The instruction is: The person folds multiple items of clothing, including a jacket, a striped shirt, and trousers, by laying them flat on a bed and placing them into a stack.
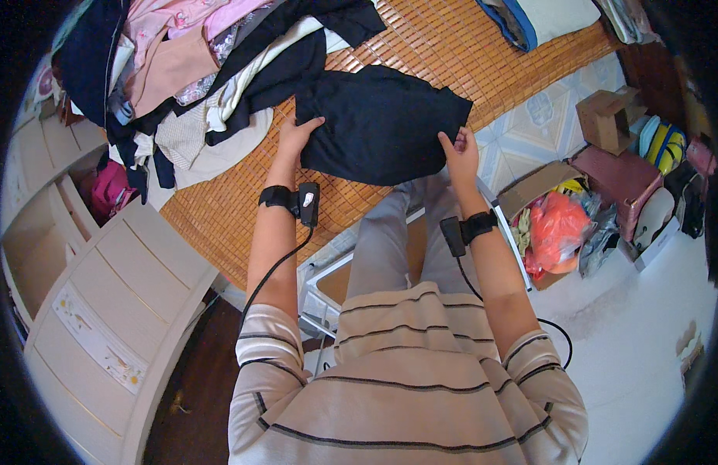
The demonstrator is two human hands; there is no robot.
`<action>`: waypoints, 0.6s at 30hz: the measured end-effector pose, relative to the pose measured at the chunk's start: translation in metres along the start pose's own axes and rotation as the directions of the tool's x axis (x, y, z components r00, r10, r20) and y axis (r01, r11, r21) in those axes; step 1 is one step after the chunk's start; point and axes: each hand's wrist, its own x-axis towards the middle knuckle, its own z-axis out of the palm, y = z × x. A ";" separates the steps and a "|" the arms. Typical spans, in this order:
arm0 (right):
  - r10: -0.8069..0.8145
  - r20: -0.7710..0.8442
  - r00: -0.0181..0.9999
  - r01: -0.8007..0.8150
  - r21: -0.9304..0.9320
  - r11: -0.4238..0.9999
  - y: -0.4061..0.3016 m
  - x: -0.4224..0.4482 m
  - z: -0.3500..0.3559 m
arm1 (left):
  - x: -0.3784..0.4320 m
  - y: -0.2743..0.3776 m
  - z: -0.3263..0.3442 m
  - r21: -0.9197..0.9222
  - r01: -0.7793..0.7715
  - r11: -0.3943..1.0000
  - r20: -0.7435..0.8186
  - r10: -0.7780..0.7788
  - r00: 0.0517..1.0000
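Note:
A black cloth garment (382,125) lies spread before me, partly on the woven bamboo mat and partly over my knees. My left hand (297,135) grips its left edge, with the thumb on top and the fingers hidden beneath the cloth. At the lower right corner, my right hand (461,150) pinches the edge between thumb and curled fingers. Just beyond the left hand is a heap of clothes, with a black garment (289,70), a cream knit piece (181,131) and a peach piece (173,72) in it.
The bamboo mat (429,43) carries a folded white and blue item (545,23) at the far right. On the left stands a cream cabinet (120,314) with open compartments. To the right, a cardboard box (539,180) holds plastic bags, beside a maroon case (620,180). Cables run from both wrist straps.

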 end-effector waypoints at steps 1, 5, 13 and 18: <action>0.003 -0.001 1.000 -0.003 0.000 1.000 0.001 0.002 0.000 | 0.002 -0.003 -0.002 0.002 0.002 1.000 0.000 -0.002 1.000; 0.205 0.090 0.975 -0.213 0.090 0.973 -0.006 0.017 -0.002 | 0.005 -0.002 -0.002 0.035 -0.112 0.993 0.111 0.107 0.988; 0.137 0.171 0.976 -0.192 0.361 0.913 -0.038 0.017 -0.008 | -0.010 0.014 -0.013 -0.093 -0.129 0.987 0.171 0.143 0.975; 0.080 0.181 0.980 -0.148 0.400 0.904 -0.036 0.028 -0.019 | -0.012 0.024 -0.012 -0.023 -0.353 0.935 0.208 0.350 0.914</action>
